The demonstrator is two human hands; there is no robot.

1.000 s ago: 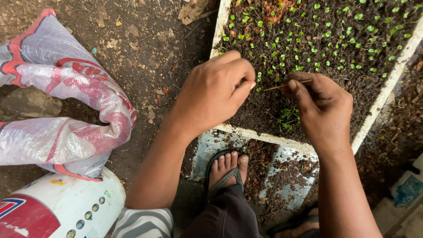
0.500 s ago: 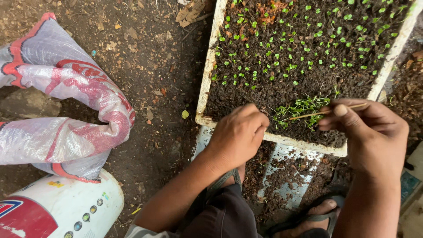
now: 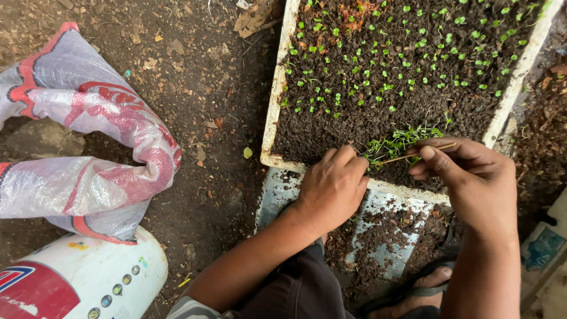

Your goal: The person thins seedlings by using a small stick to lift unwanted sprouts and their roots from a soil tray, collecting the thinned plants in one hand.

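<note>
The right hand [image 3: 472,177] is pinching a thin stick [image 3: 416,155] while the left hand [image 3: 333,186], curled, is grasping seedlings [image 3: 396,143] over the tray [image 3: 273,112], possibly crushing stems.

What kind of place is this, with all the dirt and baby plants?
Probably a small garden nursery outdoors. A white seedling tray full of dark soil and tiny green sprouts sits on bare dirt ground. The right hand holds a thin stick by a clump of seedlings, and a woven sack lies nearby.
</note>
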